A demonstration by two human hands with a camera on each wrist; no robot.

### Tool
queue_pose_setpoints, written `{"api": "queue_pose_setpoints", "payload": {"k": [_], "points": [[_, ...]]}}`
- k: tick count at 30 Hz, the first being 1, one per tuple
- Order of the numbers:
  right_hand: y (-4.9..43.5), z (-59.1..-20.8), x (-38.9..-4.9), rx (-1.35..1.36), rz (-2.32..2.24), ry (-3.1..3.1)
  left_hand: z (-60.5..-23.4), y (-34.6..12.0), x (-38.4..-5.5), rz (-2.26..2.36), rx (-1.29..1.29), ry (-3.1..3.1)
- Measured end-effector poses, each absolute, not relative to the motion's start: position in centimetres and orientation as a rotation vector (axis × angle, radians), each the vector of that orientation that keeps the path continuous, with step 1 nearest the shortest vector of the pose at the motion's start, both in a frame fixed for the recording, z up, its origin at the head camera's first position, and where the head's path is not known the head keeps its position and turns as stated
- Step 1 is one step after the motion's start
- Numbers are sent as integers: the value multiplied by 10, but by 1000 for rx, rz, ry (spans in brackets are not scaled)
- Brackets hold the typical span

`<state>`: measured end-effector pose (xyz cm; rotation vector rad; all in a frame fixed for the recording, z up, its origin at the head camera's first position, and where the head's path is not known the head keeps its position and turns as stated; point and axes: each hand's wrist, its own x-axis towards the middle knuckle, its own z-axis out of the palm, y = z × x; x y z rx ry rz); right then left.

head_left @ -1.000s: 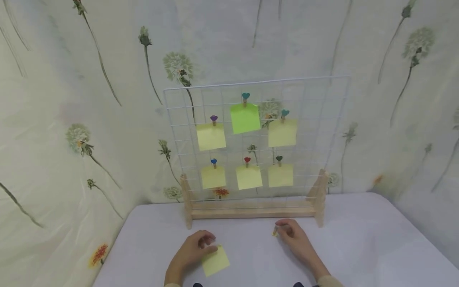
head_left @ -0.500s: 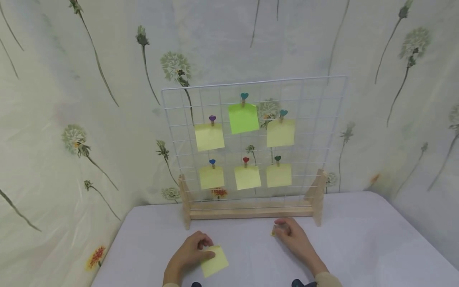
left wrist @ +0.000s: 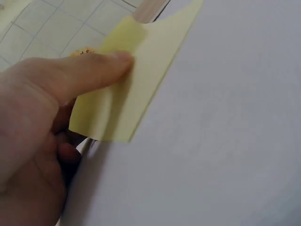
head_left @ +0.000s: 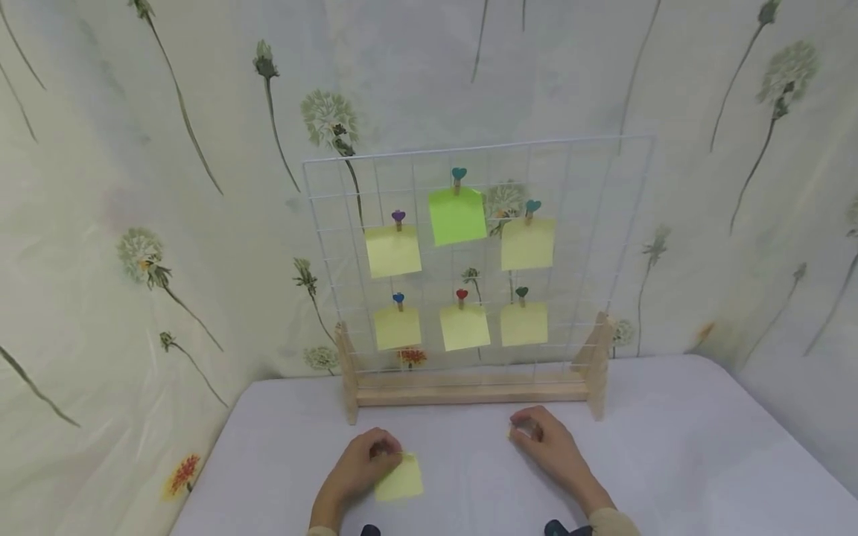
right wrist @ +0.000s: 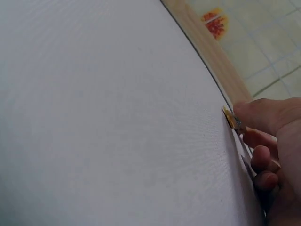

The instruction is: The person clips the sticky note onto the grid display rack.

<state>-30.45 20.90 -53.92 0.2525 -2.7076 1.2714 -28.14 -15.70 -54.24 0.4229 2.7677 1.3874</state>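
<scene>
My left hand (head_left: pixel 358 465) pinches a pale yellow sticky note (left wrist: pixel 150 70) between thumb and fingers, just above the white table. In the left wrist view the thumb lies across the note's face, and the fingers behind it are partly hidden. On the right, my right hand (head_left: pixel 550 447) holds a tiny clothespin (right wrist: pixel 230 117) with a yellow end between thumb and forefinger. Much of that clothespin is covered by the fingertips. Both hands are in front of a white wire grid panel (head_left: pixel 479 148) on a wooden stand (head_left: pixel 469 394).
A green sticky note (head_left: pixel 457 217) hangs high on the grid, with several yellow notes, such as one at lower middle (head_left: pixel 465 327), below it. Heart-topped clothespins, one of them red (head_left: pixel 462 295), hold them. Floral cloth (head_left: pixel 201 298) lines the back and sides of the table (head_left: pixel 670 447).
My left hand has drawn the sticky note slightly up and turned it, so it looks shorter and squarer. The right hand's fingers have shifted a little on the clothespin, which shows less.
</scene>
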Motion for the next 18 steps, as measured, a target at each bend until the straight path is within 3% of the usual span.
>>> {"api": "queue_pose_setpoints", "payload": {"k": [8,18], "points": [[206,-539,-302,287,1231,-2680,-545,-154,-279,1651,117,2825],[205,-538,-300,322,1227,-2647,-543,-152,-279,1695,151,2859]]}}
